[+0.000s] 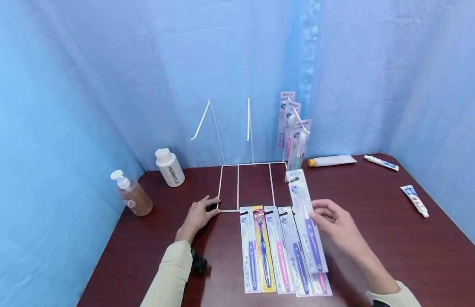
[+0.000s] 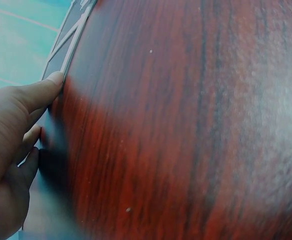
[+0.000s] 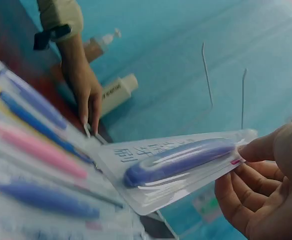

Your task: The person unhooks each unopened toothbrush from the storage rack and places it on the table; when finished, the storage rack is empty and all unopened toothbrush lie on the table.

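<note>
The right hand (image 1: 337,226) has its grip pinched on a purple toothbrush pack (image 1: 308,221), held up over the row of packs (image 1: 275,251) on the worktop (image 1: 375,238); the left hand (image 1: 199,215) lies flat with loose fingers, touching the corner of the white wire rack (image 1: 246,183) and holding nothing.

1. A mock shop display, staged: blue cloth backdrop (image 1: 107,85) curtains off a dark wooden counter (image 1: 375,238).
2. White wire display rack (image 1: 246,170) carries hanging packaged toothbrushes (image 1: 292,128); toothpaste tubes (image 1: 331,161) lie nearby.
</note>
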The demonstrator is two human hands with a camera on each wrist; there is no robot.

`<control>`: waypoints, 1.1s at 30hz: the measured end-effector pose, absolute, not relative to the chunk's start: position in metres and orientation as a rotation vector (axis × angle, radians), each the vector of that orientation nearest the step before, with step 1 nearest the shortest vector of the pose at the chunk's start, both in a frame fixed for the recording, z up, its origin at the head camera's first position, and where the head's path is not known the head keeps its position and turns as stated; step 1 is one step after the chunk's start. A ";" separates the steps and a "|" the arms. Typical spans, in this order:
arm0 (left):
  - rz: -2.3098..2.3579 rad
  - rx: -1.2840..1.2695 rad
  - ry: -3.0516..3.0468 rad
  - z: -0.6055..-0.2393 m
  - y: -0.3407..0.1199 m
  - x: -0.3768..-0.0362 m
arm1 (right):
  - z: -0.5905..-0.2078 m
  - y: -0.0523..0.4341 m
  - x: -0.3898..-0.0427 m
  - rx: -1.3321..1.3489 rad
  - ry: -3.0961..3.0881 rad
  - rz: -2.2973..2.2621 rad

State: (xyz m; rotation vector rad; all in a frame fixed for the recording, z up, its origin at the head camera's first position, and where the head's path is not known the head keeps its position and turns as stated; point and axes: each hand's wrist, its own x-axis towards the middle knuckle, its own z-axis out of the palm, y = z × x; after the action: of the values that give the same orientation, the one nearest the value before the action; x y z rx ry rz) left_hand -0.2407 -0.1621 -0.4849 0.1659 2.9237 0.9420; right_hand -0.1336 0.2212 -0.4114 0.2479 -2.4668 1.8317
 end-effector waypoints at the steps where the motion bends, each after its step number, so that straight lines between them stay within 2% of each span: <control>1: 0.946 0.170 2.928 -0.485 -0.162 -0.241 | -0.415 0.229 -0.131 0.220 -2.491 1.828; 11: 0.913 0.185 2.951 -0.488 -0.164 -0.242 | -0.447 0.279 -0.123 -0.134 -2.908 1.746; 20: 0.906 0.182 2.943 -0.487 -0.161 -0.242 | -0.469 0.279 -0.133 -0.088 -2.930 1.789; 33: 0.898 0.163 2.938 -0.486 -0.162 -0.242 | -0.435 0.272 -0.150 0.131 -3.021 1.143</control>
State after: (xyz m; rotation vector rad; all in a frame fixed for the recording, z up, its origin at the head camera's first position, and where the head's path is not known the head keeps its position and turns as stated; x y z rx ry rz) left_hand -0.2425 -0.1623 -0.4863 0.1630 2.9382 0.8976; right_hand -0.1503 0.2725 -0.4352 0.1309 -3.0207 1.1426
